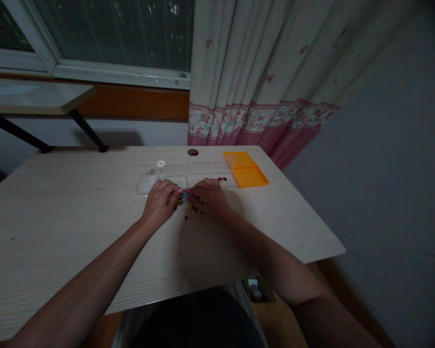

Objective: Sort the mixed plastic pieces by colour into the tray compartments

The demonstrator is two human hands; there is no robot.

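1. Clock positions are taken from where the fingertips meet, twelve pointing towards the window (123,36).
2. The left hand (162,200) reaches in from eight o'clock, its fingers curled and thumb near the index finger; whether this grip has hold of a piece, I cannot tell.
3. The right hand (212,198) comes from four o'clock, fingers bent inward; its grip looks narrow, but what it holds is too small to tell.
4. Small coloured pieces (180,200), blue, yellow and black among them, lie on the desk (76,217) around six o'clock, partly hidden by the hands. One dark piece (186,218) sits apart at six.
5. A clear box (197,168) with compartments stretches across twelve, its near edge partly behind the hands. Green bits (172,182) show at ten.
6. Dark brown pieces (222,179) and, farther out, an orange case (252,177) lie between two and three.
7. A brown disc (193,152) rests just past twelve.
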